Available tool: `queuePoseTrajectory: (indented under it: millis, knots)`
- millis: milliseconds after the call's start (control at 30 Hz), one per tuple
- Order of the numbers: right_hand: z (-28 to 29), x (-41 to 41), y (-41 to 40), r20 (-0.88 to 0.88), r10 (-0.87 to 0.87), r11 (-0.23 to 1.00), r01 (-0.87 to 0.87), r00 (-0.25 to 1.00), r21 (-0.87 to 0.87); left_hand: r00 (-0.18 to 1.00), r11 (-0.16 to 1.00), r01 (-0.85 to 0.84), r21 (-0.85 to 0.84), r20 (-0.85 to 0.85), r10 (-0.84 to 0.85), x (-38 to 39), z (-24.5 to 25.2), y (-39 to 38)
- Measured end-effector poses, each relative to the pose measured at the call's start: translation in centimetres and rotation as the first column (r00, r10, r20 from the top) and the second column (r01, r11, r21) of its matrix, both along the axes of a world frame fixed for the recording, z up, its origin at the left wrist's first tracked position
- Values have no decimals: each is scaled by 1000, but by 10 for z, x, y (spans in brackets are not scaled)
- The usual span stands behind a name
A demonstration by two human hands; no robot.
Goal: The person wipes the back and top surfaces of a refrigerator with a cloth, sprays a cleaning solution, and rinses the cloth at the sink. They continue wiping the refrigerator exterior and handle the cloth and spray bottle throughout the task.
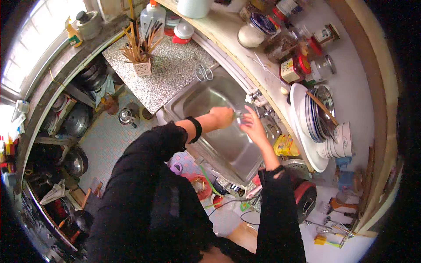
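Observation:
Both my hands are above the stainless steel sink [227, 144]. A small clear object [238, 115], perhaps glass, shows blurred between them. My left hand [223, 117] is curled into a fist, with this object at its finger side. From the other side, my right hand [253, 126] reaches it with spread, slightly bent fingers. Whether the right fingers grip it or only touch it is unclear. A tap [254, 97] on the wall side of the sink lies just beyond my right fingertips.
Left of the sink, a speckled worktop [174, 69] bears a holder of chopsticks [141, 67]. The shelf on the right carries jars [256, 31], stacked plates [314, 115] and bowls [338, 141]. A yellow packet [286, 145] sits by the sink. A kettle [125, 116] stands on the tiled floor.

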State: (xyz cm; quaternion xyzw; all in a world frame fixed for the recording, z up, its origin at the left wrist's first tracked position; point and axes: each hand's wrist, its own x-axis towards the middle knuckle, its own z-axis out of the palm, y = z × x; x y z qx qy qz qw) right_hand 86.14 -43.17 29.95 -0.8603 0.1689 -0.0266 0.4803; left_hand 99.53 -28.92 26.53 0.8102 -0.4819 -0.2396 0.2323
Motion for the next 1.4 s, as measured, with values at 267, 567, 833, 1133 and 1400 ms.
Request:
queuePoseTrajectory:
  millis: [267, 567, 833, 1133, 1400]
  knots:
    - [44, -33, 37, 110, 101, 753, -4, 989, -658, -355, 928, 269, -257, -922, -153, -19, 35, -10]
    - [66, -29, 29, 128, 122, 558, 38, 984, -829, -630, 934, 67, -351, -741, -234, -46, 68, 26]
    - [79, -13, 20, -115, 212, 268, -171, 970, -948, 162, 902, 260, -345, -905, -393, -19, 45, -2]
    - [69, -6, 14, -370, 30, 361, -355, 929, -862, 771, 867, 497, 34, 441, -459, -15, 53, -25]
    - [22, 3, -7, -317, -44, 929, -78, 947, -361, 725, 909, 417, -3, 604, -331, 2, 25, -43]
